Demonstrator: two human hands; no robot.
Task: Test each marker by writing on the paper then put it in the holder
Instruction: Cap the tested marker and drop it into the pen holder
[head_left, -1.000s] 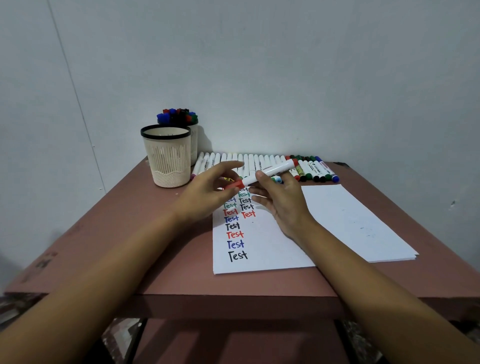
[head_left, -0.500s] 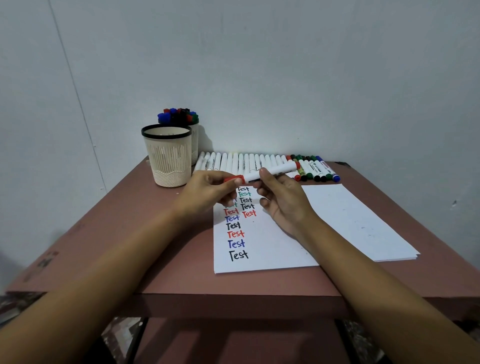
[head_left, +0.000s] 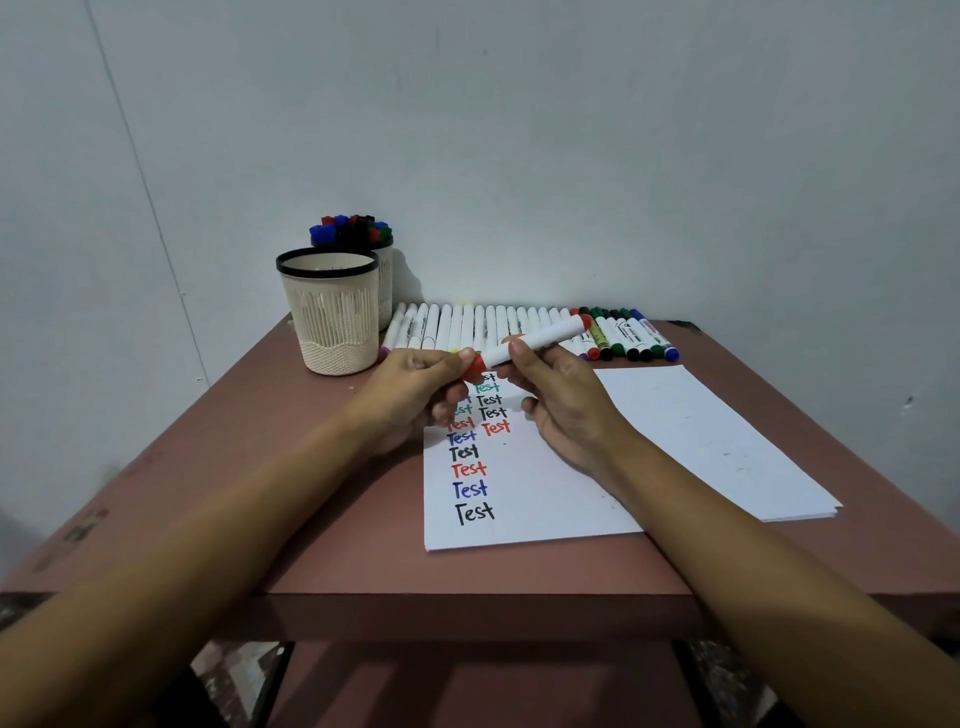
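Marker (head_left: 550, 335) aloft — left hand (head_left: 410, 384) pinches cap (head_left: 474, 366), right hand (head_left: 566, 400) barrel (head_left: 524, 347).

The left hand (head_left: 410, 387), open-fingered a second ago, now pinches the red cap (head_left: 474, 365). The marker (head_left: 545, 338) has lifted slightly (far end tipping toward 2 o'clock).

A table (head_left: 322, 519) stands against a wall (head_left: 571, 156). At its far left sits a holder (head_left: 332, 317). A second holder (head_left: 385, 280) stands just behind it to the right, with upright markers (head_left: 350, 231) in it. Right of the holders, a row of markers (head_left: 467, 330) lies side by side along the far edge. Nearer, the paper (head_left: 701, 441) covers the right half. Above its far left part, the left hand (head_left: 410, 389) and right hand (head_left: 566, 400) hold one marker (head_left: 535, 343) between them.
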